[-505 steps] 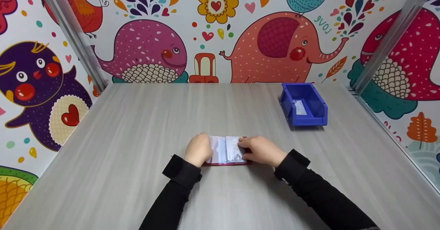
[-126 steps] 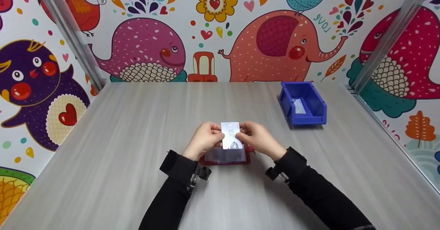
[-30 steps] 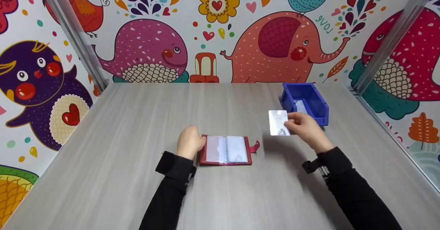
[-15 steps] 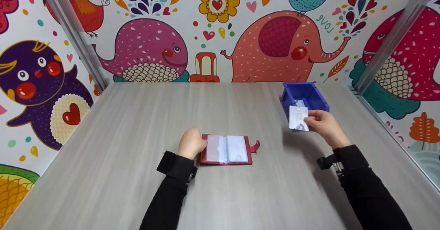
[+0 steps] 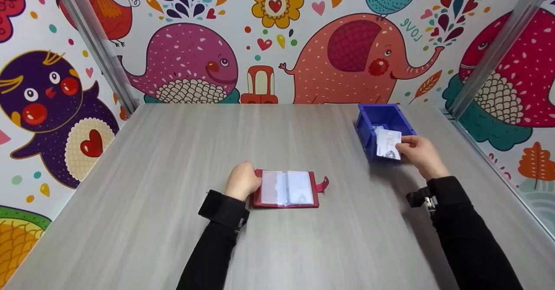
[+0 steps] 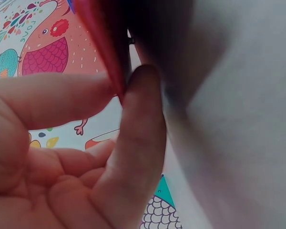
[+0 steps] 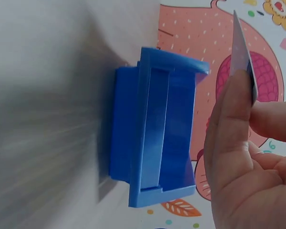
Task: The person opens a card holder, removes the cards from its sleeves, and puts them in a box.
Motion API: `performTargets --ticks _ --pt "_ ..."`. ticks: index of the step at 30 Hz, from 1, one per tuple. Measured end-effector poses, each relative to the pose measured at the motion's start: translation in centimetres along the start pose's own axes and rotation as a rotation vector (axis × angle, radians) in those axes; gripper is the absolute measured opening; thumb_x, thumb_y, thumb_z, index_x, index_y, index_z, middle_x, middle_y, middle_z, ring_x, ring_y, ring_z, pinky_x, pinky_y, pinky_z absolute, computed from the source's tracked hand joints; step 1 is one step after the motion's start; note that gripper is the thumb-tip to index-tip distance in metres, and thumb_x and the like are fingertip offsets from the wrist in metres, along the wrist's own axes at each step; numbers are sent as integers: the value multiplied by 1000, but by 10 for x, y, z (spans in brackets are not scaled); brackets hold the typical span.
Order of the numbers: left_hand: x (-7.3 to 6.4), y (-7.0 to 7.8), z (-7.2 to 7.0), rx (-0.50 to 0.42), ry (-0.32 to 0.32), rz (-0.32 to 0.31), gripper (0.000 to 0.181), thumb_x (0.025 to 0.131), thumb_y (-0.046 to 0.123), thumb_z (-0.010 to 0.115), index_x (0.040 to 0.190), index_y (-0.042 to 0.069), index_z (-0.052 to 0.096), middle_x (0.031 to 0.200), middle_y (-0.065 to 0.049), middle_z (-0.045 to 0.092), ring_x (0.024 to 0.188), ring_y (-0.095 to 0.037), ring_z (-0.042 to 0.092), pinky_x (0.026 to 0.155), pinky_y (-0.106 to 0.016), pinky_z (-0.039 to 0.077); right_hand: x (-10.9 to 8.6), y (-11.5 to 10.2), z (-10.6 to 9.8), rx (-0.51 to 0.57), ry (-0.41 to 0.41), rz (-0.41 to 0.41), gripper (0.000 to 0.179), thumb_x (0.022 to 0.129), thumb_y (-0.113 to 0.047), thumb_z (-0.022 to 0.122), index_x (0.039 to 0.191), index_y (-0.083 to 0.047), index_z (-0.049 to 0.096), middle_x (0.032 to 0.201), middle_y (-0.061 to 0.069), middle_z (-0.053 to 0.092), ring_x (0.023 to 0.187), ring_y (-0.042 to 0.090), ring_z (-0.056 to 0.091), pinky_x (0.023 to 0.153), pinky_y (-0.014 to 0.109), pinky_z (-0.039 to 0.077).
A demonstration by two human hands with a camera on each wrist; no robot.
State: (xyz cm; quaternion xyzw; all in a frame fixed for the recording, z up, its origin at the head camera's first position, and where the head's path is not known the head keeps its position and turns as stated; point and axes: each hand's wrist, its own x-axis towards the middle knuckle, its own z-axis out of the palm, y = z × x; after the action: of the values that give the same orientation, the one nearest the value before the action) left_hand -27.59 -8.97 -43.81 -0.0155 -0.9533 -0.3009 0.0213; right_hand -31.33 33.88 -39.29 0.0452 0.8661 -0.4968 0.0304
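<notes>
A red card holder lies open on the table, its clear sleeves showing and its strap sticking out to the right. My left hand pinches the holder's left edge; the left wrist view has thumb and finger on the red cover. My right hand pinches a white card between thumb and fingers, over the front of the blue bin. In the right wrist view the card is seen nearly edge-on, apart from the bin. Another pale card partly shows inside the bin.
The grey wood-grain table runs back to a wall printed with cartoon animals. Metal posts stand at the back corners, and side panels rise left and right.
The card came out from above the holder, where both hands held it, and moved right to the bin in my right hand. My left hand went back to the holder's left edge.
</notes>
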Motion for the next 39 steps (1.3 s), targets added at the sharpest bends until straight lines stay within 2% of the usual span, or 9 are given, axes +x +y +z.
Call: performTargets --ticks 3,8,14,23,26,29,32,34,39 --pt "0 0 0 -2 0 0 12 79 1 64 70 0 57 75 -11 59 72 -25 52 76 -43 51 4 -1 -4 -45 13 23 51 103 -16 49 140 16 37 118 19 53 84 8 54 75 23 51" --pt "-1 -1 0 -10 -1 -5 8 79 2 64 74 -2 58 78 -14 61 75 -27 55 78 -44 51 12 -3 -9 -40 16 41 50 104 -16 46 141 16 34 122 22 50 85 7 55 75 21 52" --pt "-1 0 -1 -23 -8 -17 10 79 1 64 72 0 56 75 -10 56 73 -26 52 77 -43 51 21 -8 -12 -52 29 89 50 105 -17 43 143 14 33 131 24 45 99 20 51 73 16 49" --pt "1 0 0 -30 -20 -31 10 80 1 64 74 0 56 75 -9 55 73 -24 51 76 -41 51 31 -8 -9 -52 92 74 48 104 -12 41 141 17 34 128 25 45 95 17 51 69 15 48" --pt "0 0 -1 -21 -18 -23 13 79 0 63 70 2 54 72 -8 54 71 -23 49 74 -41 51 34 -7 -7 -55 114 64 48 102 -9 40 141 18 34 127 26 46 91 15 52 67 15 49" --pt "0 1 -1 -5 -16 -13 16 78 0 63 66 3 52 71 -7 53 70 -22 48 74 -41 51 37 -6 -6 -79 147 49 47 99 -5 40 139 20 36 123 26 49 87 14 52 65 15 47" --pt "0 1 -1 3 -17 -12 17 78 0 64 66 3 53 71 -7 53 70 -22 48 74 -41 51 39 -7 -4 -113 170 44 47 97 -3 40 138 19 38 121 25 50 90 18 51 65 15 45" --pt "0 2 -1 5 -21 -16 16 78 1 64 66 3 53 72 -7 53 70 -23 49 75 -41 51 40 -9 -4 -143 174 50 47 97 -4 39 138 19 39 122 26 49 96 23 49 69 19 44" --pt "2 0 0 -3 -23 -19 19 78 -1 63 64 5 50 70 -7 51 69 -23 48 74 -41 51 43 -12 -1 -201 167 40 47 100 -4 37 141 20 33 134 35 46 117 39 48 96 40 44"
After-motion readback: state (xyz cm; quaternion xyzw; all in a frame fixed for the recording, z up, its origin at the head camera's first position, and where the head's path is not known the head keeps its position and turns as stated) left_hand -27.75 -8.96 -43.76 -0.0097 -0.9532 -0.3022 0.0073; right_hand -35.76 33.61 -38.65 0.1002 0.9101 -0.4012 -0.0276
